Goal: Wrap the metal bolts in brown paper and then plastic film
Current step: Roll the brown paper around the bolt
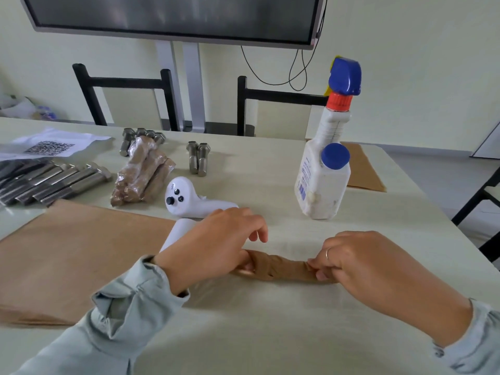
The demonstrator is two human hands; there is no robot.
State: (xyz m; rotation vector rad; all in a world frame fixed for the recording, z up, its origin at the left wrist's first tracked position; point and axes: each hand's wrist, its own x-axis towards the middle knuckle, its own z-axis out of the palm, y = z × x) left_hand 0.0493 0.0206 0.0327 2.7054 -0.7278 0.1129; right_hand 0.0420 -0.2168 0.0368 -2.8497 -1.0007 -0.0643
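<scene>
Head view: two hands' fingers (250, 266) pinch one paper-wrapped bolt (278, 269); two bare bolts (198, 158) behind.

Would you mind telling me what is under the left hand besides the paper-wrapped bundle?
A white roll pokes out from beneath the left hand, beside the brown paper sheet. The hand covers the roll's near end, so what is wound on it cannot be seen.
</scene>
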